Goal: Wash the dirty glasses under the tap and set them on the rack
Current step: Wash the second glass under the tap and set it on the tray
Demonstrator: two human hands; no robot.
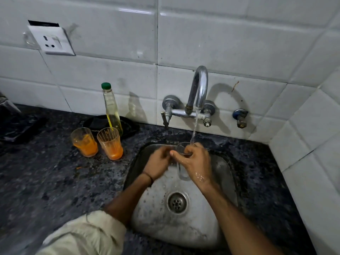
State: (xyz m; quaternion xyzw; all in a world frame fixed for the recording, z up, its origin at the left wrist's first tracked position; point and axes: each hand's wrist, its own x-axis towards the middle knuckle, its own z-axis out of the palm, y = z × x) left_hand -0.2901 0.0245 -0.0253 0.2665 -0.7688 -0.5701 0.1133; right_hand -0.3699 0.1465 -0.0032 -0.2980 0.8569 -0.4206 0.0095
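The right hand [195, 161] wraps a clear drinking glass [184, 173], mouth held up under the curved chrome tap [199, 85] so the stream flushes it. The blurred left hand [159, 161] touches the glass, grip unclear. Two orange-stained glasses [110, 143] wait left of that hand.

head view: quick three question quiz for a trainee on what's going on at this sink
1. True or false: water is running from the curved chrome tap.
2. The ribbed orange-stained tumbler stands: A) in the steel sink B) on the dark speckled stone counter C) on a drying rack.
3. Short answer: which hand has its fingers curled round the clear drinking glass?

Key: 1 true. 2 B. 3 the right hand.
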